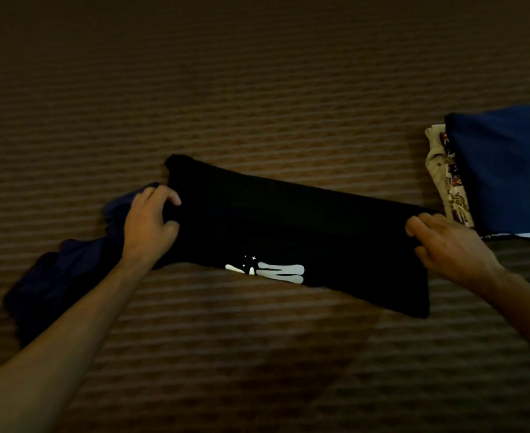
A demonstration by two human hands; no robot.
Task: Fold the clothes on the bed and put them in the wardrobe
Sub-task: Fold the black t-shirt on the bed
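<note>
A black garment (288, 226) with a white print along its near edge lies folded into a long band across the brown striped bed (257, 89). My left hand (151, 223) grips its left end, fingers curled over the cloth. My right hand (444, 242) grips its right end with fingers curled round the edge. A crumpled dark blue garment (64, 276) lies unfolded under and beside my left forearm.
At the right edge sits a pile of folded clothes: a dark blue piece (507, 170) on top, a pale patterned one (448, 179) sticking out beneath it. Bare striped bedding stretches beyond and in front of the black garment.
</note>
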